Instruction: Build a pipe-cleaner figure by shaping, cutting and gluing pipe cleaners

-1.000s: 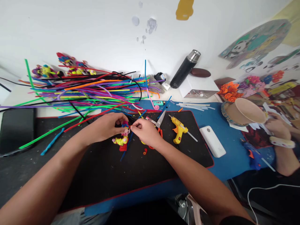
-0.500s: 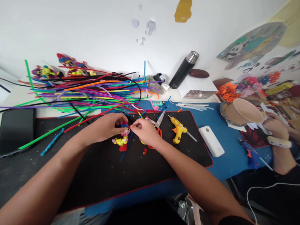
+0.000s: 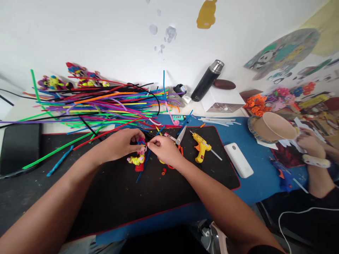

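My left hand (image 3: 123,143) is closed on a small pipe-cleaner figure (image 3: 136,160) with blue, pink, yellow and red parts, above the black mat (image 3: 113,201). Beside it, my right hand (image 3: 165,150) pinches at the figure's right side; a tiny red bit shows at the fingertips. Below my hands a blue pipe cleaner (image 3: 140,174) lies slantwise on the mat. Scissors (image 3: 181,135) lie just past my right hand, their handles partly covered by it. A small red coil (image 3: 164,171) rests on the mat nearby.
A yellow glue gun (image 3: 201,147) and a white power bank (image 3: 238,159) lie to the right. Behind the mat are a heap of coloured pipe cleaners (image 3: 106,102) and a black flask (image 3: 208,80). Another person's hand (image 3: 311,143) works at far right, near a bowl (image 3: 280,126).
Both hands stay at the figure in nearly the same pose. The view has shifted slightly; nothing else has visibly moved.
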### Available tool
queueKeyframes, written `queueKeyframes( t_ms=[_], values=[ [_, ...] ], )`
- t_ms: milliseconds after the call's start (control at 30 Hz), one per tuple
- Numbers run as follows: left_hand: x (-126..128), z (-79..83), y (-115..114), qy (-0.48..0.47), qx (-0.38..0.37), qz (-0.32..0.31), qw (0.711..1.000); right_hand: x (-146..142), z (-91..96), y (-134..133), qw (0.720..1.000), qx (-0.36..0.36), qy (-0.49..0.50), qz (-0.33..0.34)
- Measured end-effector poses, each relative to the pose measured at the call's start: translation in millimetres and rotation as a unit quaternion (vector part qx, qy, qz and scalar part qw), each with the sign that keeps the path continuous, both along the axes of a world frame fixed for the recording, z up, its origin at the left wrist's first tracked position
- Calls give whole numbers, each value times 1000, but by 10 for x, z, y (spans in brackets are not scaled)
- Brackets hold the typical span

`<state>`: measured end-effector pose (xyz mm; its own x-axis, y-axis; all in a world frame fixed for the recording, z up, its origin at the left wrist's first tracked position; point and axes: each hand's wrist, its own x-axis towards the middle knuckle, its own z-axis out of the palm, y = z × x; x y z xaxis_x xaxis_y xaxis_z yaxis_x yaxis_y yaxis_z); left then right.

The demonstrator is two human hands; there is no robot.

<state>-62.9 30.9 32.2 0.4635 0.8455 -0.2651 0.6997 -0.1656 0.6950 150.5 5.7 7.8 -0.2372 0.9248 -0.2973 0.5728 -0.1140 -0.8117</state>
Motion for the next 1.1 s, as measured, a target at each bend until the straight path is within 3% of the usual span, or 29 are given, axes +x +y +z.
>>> queueKeyframes(
  t_ms=[767, 1100],
  values=[
    [-1, -17, 4, 1, 10, -7, 1000, -3, 30, -9, 1000, -14, -14, 16],
    [6, -20, 8, 12, 4, -10, 1000, -19, -62, -3, 1000, -2, -4, 4]
  ],
)
